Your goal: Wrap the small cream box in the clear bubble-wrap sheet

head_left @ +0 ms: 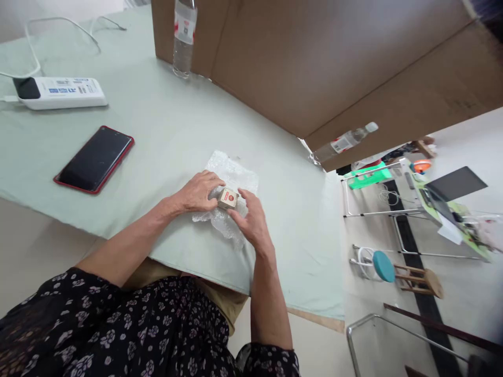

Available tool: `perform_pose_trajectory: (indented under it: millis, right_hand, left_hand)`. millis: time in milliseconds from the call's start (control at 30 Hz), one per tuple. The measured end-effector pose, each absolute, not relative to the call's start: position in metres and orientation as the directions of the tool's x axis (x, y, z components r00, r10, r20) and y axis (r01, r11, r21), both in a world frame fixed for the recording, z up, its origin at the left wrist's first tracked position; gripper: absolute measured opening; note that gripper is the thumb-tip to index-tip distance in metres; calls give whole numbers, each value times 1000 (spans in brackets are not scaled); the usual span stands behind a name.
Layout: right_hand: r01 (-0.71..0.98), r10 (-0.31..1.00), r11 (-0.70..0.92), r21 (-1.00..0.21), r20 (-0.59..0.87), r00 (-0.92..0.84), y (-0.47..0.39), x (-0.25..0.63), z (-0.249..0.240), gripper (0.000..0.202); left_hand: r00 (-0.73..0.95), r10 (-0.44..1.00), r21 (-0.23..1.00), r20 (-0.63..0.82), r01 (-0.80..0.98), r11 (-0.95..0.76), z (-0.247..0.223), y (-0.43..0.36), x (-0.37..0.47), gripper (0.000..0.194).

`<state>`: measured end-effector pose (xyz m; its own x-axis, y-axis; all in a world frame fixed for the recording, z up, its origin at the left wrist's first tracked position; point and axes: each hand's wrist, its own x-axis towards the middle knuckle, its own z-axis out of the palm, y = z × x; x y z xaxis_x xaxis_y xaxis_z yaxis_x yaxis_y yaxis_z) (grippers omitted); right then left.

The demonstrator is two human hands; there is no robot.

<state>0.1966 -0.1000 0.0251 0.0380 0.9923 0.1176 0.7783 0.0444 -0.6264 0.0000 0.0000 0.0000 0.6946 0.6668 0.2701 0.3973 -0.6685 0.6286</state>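
A small box [228,198] with a red label and a round red mark lies on a sheet of bubble wrap [226,225] near the table's front edge. My left hand [200,192] is at the box's left side, thumb near its lower left corner, with the fingers curved over the wrap. On the right, my right hand [251,217] has thumb and fingers apart around the box's right side, the thumb near its lower edge. Whether either hand presses on the box is hard to tell.
A red-edged phone [94,159] and a white power bank [63,93] with cables lie at left. Behind stands a cardboard panel [267,68] with plastic bottles [183,39] against it. Stools [383,266] and another table stand at right.
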Motion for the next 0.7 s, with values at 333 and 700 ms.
perform_pose_trajectory:
  millis: [333,700]
  right_hand:
    - [683,858,-165,-711,238,455,-109,265,13,55]
    - [870,877,11,-494,423,229,-112,245,18,46]
  left_hand:
    - [760,643,548,99,498,-673,-1,-9,5,68]
    - [744,658,514,117,521,-681,-10,-12,11,68]
